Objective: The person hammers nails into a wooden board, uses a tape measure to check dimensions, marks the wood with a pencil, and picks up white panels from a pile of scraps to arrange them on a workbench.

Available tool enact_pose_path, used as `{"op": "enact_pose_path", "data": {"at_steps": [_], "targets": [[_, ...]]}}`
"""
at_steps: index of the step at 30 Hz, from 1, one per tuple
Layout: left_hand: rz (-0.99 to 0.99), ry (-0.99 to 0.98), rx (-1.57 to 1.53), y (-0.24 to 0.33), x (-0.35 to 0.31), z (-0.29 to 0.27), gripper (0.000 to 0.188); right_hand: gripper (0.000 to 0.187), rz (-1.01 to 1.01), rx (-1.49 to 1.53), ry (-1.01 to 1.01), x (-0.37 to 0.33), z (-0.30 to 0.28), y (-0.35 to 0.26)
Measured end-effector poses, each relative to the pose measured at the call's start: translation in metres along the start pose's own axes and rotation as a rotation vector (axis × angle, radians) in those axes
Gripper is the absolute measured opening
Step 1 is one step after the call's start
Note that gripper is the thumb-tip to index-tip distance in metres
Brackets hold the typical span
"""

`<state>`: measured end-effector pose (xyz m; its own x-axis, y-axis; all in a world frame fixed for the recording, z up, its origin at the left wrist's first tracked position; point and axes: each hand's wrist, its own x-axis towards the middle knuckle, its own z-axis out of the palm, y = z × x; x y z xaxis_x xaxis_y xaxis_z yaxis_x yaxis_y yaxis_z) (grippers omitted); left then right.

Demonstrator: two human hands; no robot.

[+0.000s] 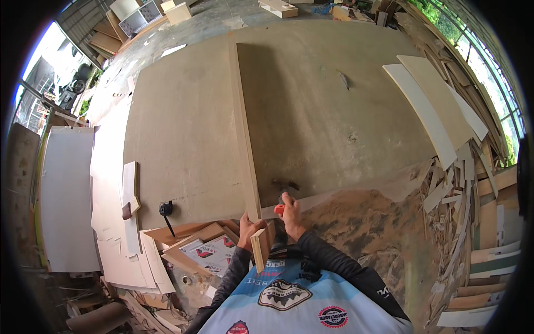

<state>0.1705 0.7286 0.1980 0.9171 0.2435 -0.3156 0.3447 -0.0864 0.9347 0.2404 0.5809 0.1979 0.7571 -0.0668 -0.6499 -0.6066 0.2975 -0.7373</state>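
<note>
A long, narrow wooden board stands on edge across the large brownish worktable, running away from me. At its near end a short wooden board sticks out over the table's front edge; whether the two are joined I cannot tell. My left hand is closed around the boards where they meet. In my right hand is a hammer with a red and black handle. Its dark head, slightly blurred, hovers just right of the long board. The fingers of that hand wrap round the grip.
A black tape measure lies at the table's near left, beside narrow white strips. Pale panels overlap the right edge. Heaped offcuts lie to the right, with sawdust below the front edge. A white sheet stands far left.
</note>
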Motion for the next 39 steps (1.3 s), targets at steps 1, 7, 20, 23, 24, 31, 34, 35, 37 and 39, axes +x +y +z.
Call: {"op": "enact_pose_path", "data": {"at_steps": [1, 7, 20, 23, 24, 31, 34, 35, 37, 39], "targets": [[0.015, -0.003, -0.008, 0.000, 0.001, 0.002, 0.034, 0.035, -0.025, 0.038, 0.017, 0.002, -0.002, -0.005], [-0.028, -0.007, -0.074, -0.007, -0.001, -0.001, 0.033, 0.034, -0.093, 0.204, 0.067, 0.021, 0.004, -0.025], [0.161, -0.107, 0.133, -0.010, 0.006, -0.013, 0.033, 0.046, -0.592, -0.250, -0.086, 0.142, 0.125, -0.064], [-0.071, -0.070, -0.062, -0.009, 0.005, -0.011, 0.034, 0.048, -0.561, -0.240, -0.033, 0.130, 0.120, -0.078], [-0.064, -0.055, -0.075, -0.009, 0.004, -0.009, 0.034, 0.047, -0.502, -0.191, -0.079, 0.125, 0.112, -0.072], [-0.051, -0.074, 0.062, 0.006, 0.005, -0.005, 0.038, 0.040, -0.532, -0.106, -0.179, 0.086, 0.071, -0.008], [0.036, -0.046, 0.052, -0.007, 0.010, -0.010, 0.038, 0.039, -0.584, -0.112, -0.204, 0.110, 0.091, -0.029], [0.039, -0.043, 0.011, -0.001, 0.008, -0.010, 0.037, 0.039, -0.531, -0.123, -0.228, 0.119, 0.090, -0.038], [0.035, -0.053, -0.055, 0.015, 0.004, -0.010, 0.036, 0.038, -0.468, -0.229, -0.201, 0.119, 0.087, -0.052], [0.040, -0.070, -0.115, 0.028, 0.001, -0.007, 0.035, 0.044, -0.435, -0.149, -0.195, 0.117, 0.088, -0.049]]}}
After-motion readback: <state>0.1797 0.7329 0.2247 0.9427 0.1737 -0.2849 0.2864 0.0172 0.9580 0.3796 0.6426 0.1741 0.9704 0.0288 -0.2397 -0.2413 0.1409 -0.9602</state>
